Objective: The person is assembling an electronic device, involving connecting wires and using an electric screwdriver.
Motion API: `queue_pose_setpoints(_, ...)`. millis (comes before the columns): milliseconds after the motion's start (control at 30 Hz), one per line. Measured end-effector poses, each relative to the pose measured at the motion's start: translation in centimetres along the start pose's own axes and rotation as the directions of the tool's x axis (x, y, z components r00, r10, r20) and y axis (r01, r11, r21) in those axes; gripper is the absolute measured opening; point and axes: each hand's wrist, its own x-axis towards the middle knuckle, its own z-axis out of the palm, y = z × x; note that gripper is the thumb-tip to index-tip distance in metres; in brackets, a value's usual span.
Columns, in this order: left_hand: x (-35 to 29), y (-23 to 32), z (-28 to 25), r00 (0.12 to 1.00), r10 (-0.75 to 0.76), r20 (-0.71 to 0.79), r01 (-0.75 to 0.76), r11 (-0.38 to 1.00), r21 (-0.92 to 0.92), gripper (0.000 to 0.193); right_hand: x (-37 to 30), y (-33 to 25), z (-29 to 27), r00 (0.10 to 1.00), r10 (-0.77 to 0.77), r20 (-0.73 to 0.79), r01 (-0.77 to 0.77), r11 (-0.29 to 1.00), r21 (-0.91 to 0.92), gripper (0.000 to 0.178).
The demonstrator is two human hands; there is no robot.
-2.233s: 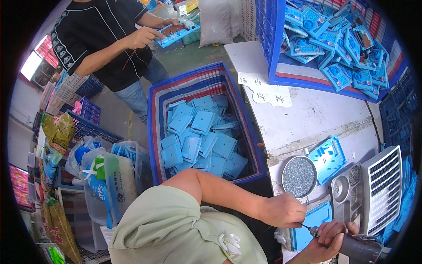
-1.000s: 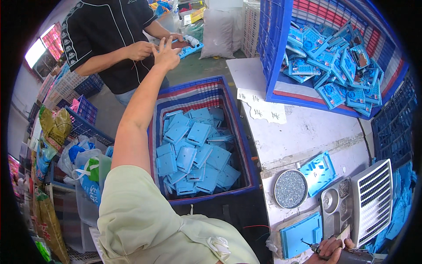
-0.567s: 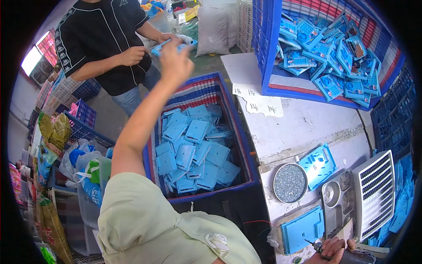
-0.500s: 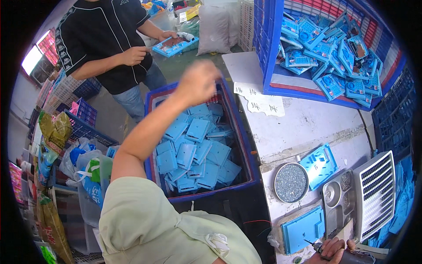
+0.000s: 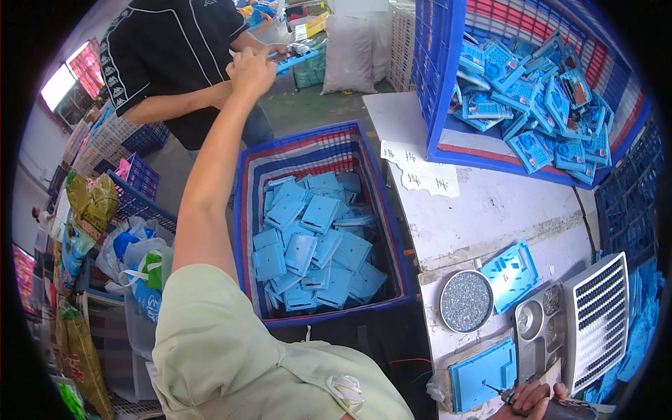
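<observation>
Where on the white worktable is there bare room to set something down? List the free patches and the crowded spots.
Bare room: the white worktable, between the paper note, the blue mesh crate of blue plastic parts and the round tin of screws. Crowded: the near edge, around the blue plate, metal tray, white grille and right hand.

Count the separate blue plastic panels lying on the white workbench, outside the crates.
2. One blue plastic panel leans beside the round dish of screws; the other blue plastic panel lies at the near edge by the right hand holding a screwdriver. Others may be hidden.
</observation>
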Motion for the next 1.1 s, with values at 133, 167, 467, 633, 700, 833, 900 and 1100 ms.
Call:
queue_pose_setpoints(133,-9.2,14.4,-6.5,0.918,0.346,-0.196,-0.373,0.582,-0.722,0.026,-0.8,1.0,-5.1,0.997,-0.055,0.052,0.047,0.987,0.151,0.034)
queue_pose_setpoints(167,-13.0,18.2,-9.2,0.879,0.459,-0.129,-0.32,0.369,-0.872,0.021,-0.9,0.5,-4.3,0.995,-0.066,0.077,0.057,0.991,0.118,0.035)
queue_pose_setpoints(467,-28.5,40.4,-11.2,0.351,0.844,-0.406,-0.474,-0.213,-0.854,0.013,-2.1,-1.2,-3.9,0.993,-0.027,0.117,0.019,0.997,0.069,0.047)
queue_pose_setpoints(633,-28.8,42.5,-10.9,0.189,0.905,-0.381,-0.395,-0.285,-0.873,0.014,-4.3,-2.0,-5.6,1.0,-0.017,-0.013,0.016,0.999,-0.044,0.046)
queue_pose_setpoints(700,-28.8,42.2,-11.7,0.22,0.903,-0.37,-0.416,-0.256,-0.872,0.015,-4.8,-1.8,-6.3,1.0,-0.016,-0.019,0.015,0.999,-0.042,0.044)
queue_pose_setpoints(833,-29.6,42.7,-11.9,0.196,0.921,-0.336,-0.481,-0.208,-0.851,0.018,-5.8,-0.4,-8.2,1.0,-0.027,-0.006,0.027,0.999,-0.045,0.04)
queue_pose_setpoints(900,-29.9,42.5,-11.8,0.174,0.93,-0.323,-0.502,-0.198,-0.842,0.02,-6.5,0.1,-8.1,0.999,-0.016,-0.031,0.014,0.998,-0.062,0.04)
queue_pose_setpoints(1100,-28.8,42.2,-12.6,0.229,0.956,-0.184,-0.276,-0.117,-0.954,0.022,-7.8,1.3,-8.5,0.998,0.026,-0.05,-0.032,0.991,-0.129,0.039)
